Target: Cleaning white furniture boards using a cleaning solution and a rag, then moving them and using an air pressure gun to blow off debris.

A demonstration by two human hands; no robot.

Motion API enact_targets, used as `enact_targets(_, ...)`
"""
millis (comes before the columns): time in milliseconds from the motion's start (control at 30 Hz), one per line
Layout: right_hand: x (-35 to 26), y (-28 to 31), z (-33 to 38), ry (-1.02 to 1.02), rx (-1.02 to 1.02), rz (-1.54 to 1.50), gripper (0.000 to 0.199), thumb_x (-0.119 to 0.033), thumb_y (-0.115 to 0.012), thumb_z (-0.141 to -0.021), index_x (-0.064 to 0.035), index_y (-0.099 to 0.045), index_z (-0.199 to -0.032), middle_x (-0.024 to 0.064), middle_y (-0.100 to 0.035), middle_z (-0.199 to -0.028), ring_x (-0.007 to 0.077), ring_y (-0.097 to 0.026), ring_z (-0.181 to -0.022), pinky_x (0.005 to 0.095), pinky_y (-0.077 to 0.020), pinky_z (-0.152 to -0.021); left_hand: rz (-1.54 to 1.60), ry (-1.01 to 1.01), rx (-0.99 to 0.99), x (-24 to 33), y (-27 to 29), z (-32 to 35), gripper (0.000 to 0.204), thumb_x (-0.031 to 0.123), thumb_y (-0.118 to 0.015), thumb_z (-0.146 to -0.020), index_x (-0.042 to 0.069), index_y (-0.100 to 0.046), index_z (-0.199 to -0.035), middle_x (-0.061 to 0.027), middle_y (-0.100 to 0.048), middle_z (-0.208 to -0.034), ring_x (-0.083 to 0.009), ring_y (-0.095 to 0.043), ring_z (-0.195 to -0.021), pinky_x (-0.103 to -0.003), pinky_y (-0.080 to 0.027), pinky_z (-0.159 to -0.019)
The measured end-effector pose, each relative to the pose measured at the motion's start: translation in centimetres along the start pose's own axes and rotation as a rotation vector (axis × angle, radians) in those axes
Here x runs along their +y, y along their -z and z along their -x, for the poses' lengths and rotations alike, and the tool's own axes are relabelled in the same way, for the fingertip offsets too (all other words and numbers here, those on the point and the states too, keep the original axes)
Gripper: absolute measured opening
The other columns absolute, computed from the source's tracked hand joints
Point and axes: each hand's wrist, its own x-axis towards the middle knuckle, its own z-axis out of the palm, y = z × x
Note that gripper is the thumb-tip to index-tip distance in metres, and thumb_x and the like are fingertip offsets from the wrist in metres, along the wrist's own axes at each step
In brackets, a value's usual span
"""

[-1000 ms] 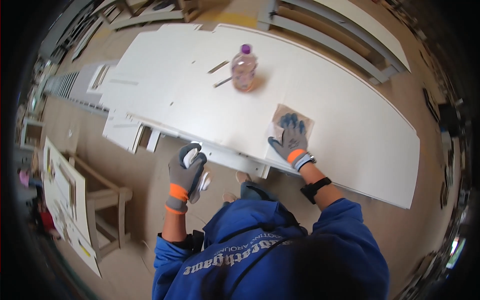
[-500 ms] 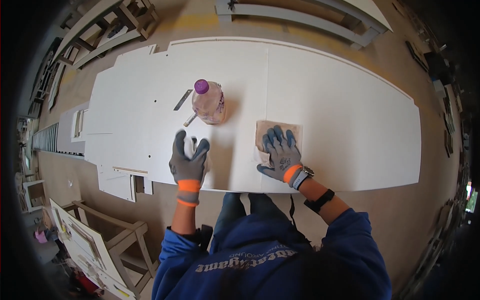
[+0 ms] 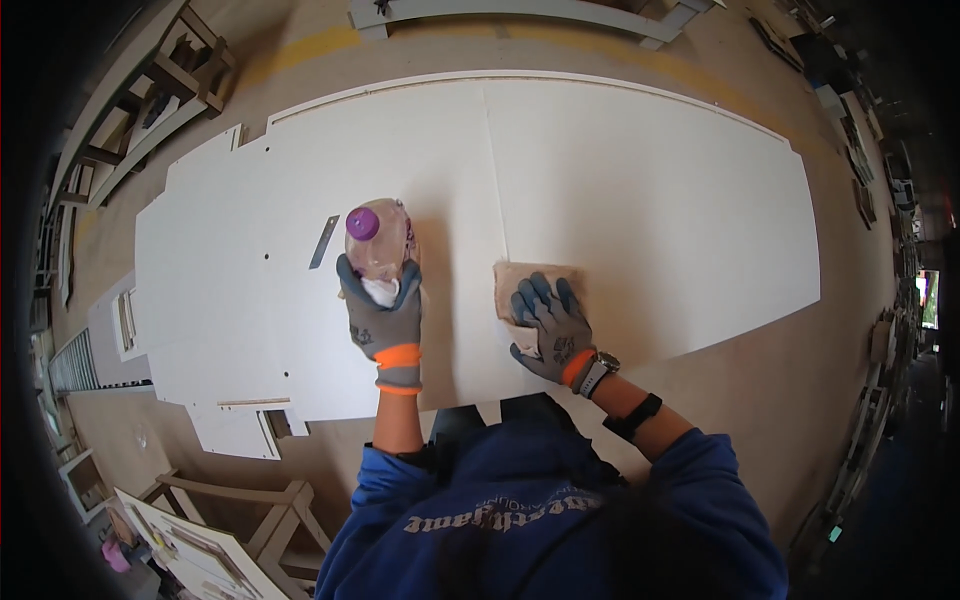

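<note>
A clear plastic bottle [image 3: 380, 245] with a purple cap stands on the left part of a large white panel [image 3: 650, 200]. My gloved left hand [image 3: 385, 315] closes its thumb and fingers around the bottle's near side. A crumpled white wad [image 3: 381, 291], tissue or cloth, sits between that hand and the bottle. Flat on a folded beige cloth [image 3: 515, 285] lies my gloved right hand [image 3: 550, 325], its fingers stretched out and slightly apart. One near corner of the cloth is folded up by the thumb. Left of the bottle rests a thin metal blade [image 3: 324, 242].
Wooden frames stand at the far left [image 3: 150, 85] and near left [image 3: 270, 520]. A grey bench [image 3: 530, 12] lies beyond the panel's far edge. Notches and a cut-out [image 3: 275, 425] mark the panel's left end. Shelving runs along the right.
My left hand has reached forward and closed on the bottle. The small stick-like item beside the bottle is now hidden. The whole view has shifted; my right hand stays flat on the cloth.
</note>
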Motion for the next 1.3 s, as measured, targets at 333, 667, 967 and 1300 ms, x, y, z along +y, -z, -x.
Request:
enact_targets(333,9.7,1.6,-19.3,0.139,0.065,0.283,0.066,-0.05,-0.038,-0.091,-0.0105,-0.034,-0.144,0.0085,-0.03,-0.151,0.0257,-0.02,-0.142,0.0445,-0.0094,-0.115,0.065,0.045,0.065,-1.2,-0.2,0.5,0.078,0.019,-0.081,-0.065,0.002,-0.045,-0.132,-0.0162,-0.058,-0.121,-0.0271,-0.058,-0.109,-0.036,-0.046,-0.093)
enact_targets(667,12.4,0.7,-24.7,0.255,0.108,0.074,0.054,-0.042,-0.043,-0.092,-0.0135,-0.041,-0.138,0.0114,-0.036,-0.145,0.031,-0.025,-0.139,0.0442,-0.014,-0.115,0.039,0.065,0.157,-2.2,-0.9,0.8,0.077,0.013,-0.079,-0.066,-0.001,-0.044,-0.132,-0.0159,-0.057,-0.123,-0.0253,-0.056,-0.112,-0.035,-0.043,-0.096)
enact_targets(967,14.7,3.5,-30.5,0.143,0.195,0.01,0.043,-0.035,-0.041,-0.093,-0.0156,-0.048,-0.131,0.0114,-0.041,-0.142,0.0321,-0.03,-0.136,0.0428,-0.0166,-0.114,0.203,0.243,0.156,-2.3,-3.1,1.6,0.077,0.018,-0.083,-0.064,-0.002,-0.047,-0.129,-0.0129,-0.059,-0.118,-0.0217,-0.056,-0.107,-0.034,-0.043,-0.095)
enact_targets(1300,14.8,3.7,-31.8,0.38,0.117,-0.139,0.035,-0.031,-0.047,-0.089,-0.0151,-0.058,-0.118,0.0139,-0.054,-0.128,0.0345,-0.044,-0.125,0.0481,-0.0287,-0.108,0.253,0.249,0.153,-2.4,-1.9,1.3,0.066,0.015,-0.081,-0.065,-0.002,-0.051,-0.122,-0.0107,-0.061,-0.11,-0.0187,-0.057,-0.099,-0.031,-0.044,-0.09)
